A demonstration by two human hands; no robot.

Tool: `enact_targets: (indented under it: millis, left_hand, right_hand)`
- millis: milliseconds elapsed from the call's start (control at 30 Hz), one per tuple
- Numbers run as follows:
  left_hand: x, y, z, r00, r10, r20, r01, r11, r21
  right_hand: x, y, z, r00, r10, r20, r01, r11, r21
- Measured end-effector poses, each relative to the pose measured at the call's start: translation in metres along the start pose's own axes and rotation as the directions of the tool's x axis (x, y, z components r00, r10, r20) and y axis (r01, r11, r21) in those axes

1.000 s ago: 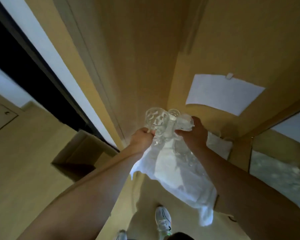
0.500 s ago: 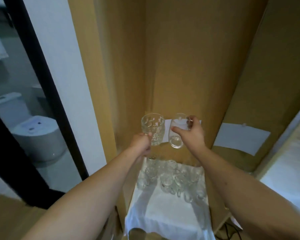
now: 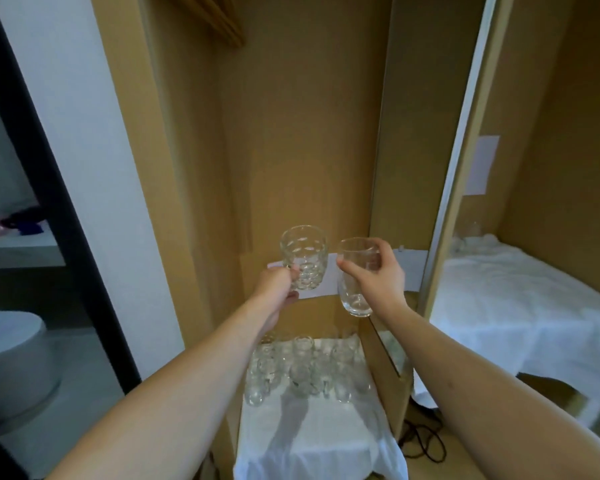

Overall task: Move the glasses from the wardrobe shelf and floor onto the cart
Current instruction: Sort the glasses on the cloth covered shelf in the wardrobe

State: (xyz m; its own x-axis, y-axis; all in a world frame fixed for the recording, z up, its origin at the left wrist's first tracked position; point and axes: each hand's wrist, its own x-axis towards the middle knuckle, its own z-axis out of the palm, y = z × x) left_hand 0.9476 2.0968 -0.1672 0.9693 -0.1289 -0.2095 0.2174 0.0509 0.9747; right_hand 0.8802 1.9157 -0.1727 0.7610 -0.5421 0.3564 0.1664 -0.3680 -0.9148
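My left hand (image 3: 278, 285) grips a dimpled glass mug (image 3: 303, 261) by its handle, held upright in front of the wardrobe's back panel. My right hand (image 3: 378, 271) holds a smooth clear glass (image 3: 355, 277) around its upper part, tilted slightly. The two glasses are side by side, close together, well above the shelf. Below them several more clear glasses (image 3: 302, 368) stand bunched at the back of a wardrobe shelf covered by a white cloth (image 3: 312, 441).
Wooden wardrobe walls (image 3: 194, 168) close in left and back. A mirrored sliding door (image 3: 520, 271) on the right reflects a white-covered surface. A doorway with a dark frame (image 3: 66, 220) and a toilet (image 3: 11, 355) lies left. Black cable (image 3: 423, 441) lies on the floor.
The view has swung up from the floor to the wardrobe interior. Both hands have lifted their glasses higher and away from the cloth-covered shelf, holding them side by side.
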Motion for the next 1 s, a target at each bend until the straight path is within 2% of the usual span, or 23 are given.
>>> enact_targets:
  millis: [300, 600, 1000]
  left_hand:
    - [-0.039, -0.015, 0.068, 1.0, -0.002, 0.018, 0.0, 0.993, 0.121]
    - [-0.106, -0.03, 0.17, 0.998, -0.044, 0.045, 0.041, 0.997, 0.069]
    - [-0.168, -0.066, 0.306, 0.986, -0.134, 0.099, 0.137, 0.99, -0.026]
  right_hand:
    - [-0.022, 0.014, -0.082, 0.996, 0.005, -0.094, -0.002, 0.999, 0.035]
    - [-0.033, 0.033, -0.215, 0.985, 0.052, -0.167, -0.049, 0.999, 0.019]
    - [-0.041, 0.058, -0.37, 0.976, 0.12, -0.181, -0.116, 0.993, 0.031]
